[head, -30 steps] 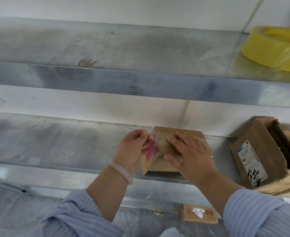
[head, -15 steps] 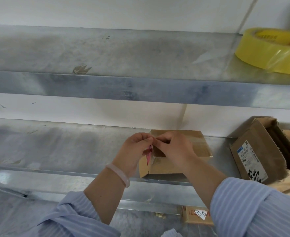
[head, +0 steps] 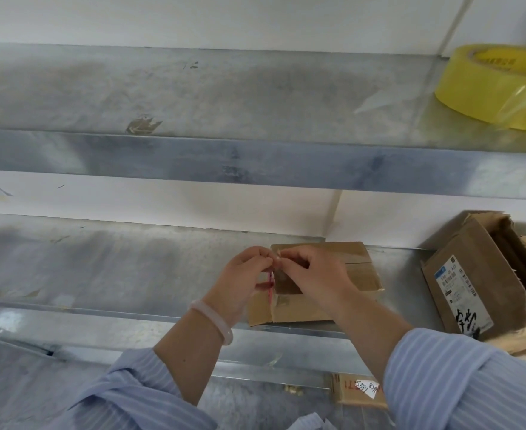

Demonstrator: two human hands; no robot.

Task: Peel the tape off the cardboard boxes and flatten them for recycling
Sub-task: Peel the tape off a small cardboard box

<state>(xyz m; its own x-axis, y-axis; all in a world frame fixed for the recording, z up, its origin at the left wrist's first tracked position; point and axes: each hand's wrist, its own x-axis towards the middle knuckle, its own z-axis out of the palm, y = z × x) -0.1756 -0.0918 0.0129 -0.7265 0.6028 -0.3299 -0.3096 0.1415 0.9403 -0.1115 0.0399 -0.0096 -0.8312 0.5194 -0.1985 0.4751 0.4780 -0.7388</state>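
Note:
A small brown cardboard box [head: 353, 271] sits on the middle metal shelf [head: 100, 268], near its front edge. Clear tape [head: 278, 276] with a pink mark runs down the box's left corner. My left hand [head: 243, 283] and my right hand [head: 314, 274] meet at the box's top left corner, fingertips pinched together on the tape's upper end. Both hands cover much of the box's left top. A pale bracelet is on my left wrist.
A yellow tape roll [head: 497, 85] lies on the upper shelf at the far right. An opened brown box with a white label [head: 469, 280] leans at the right of the middle shelf, on torn cardboard. Another labelled cardboard piece [head: 360, 391] lies below.
My right hand left the box's top, where it lay flat, and moved left to join my left hand at the corner. Both now pinch the tape end.

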